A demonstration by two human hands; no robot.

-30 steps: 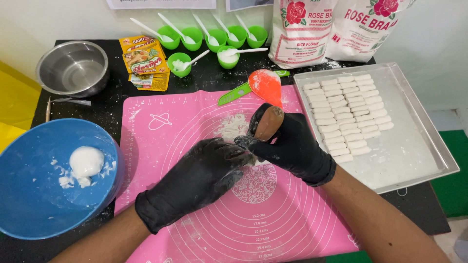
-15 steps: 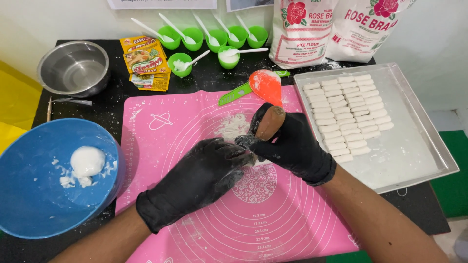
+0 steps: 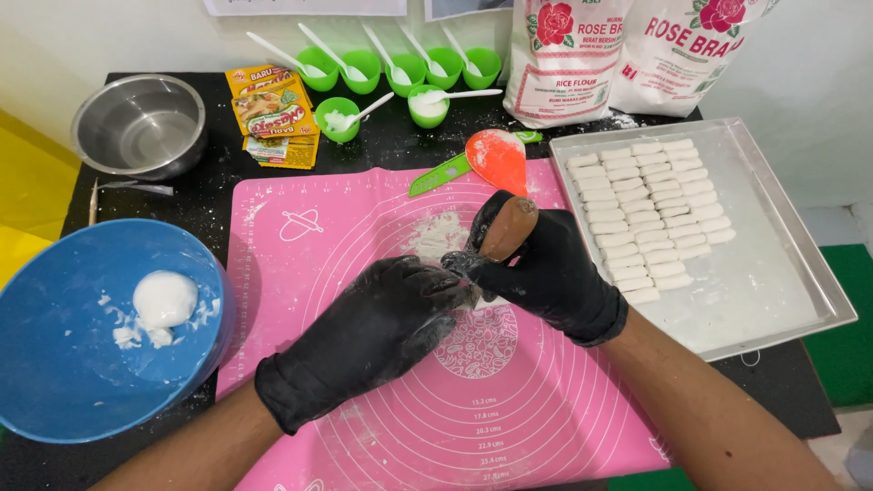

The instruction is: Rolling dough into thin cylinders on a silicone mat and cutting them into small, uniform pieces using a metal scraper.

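on one pink mat (image 3: pixel 364 209), right hand (image 3: pixel 546 273) grip closed round one brown-handled tool (image 3: pixel 506 229); left hand (image 3: pixel 373 336) grip unclear.

Very little has moved. My left hand (image 3: pixel 368 341) has crept slightly toward my right hand (image 3: pixel 536 268), its fingertips now pressed closer against the spot where the two gloves meet on the pink mat (image 3: pixel 364 209). The brown handle (image 3: pixel 506 229) in my right hand seems tipped a touch more upright, though I can't be sure.
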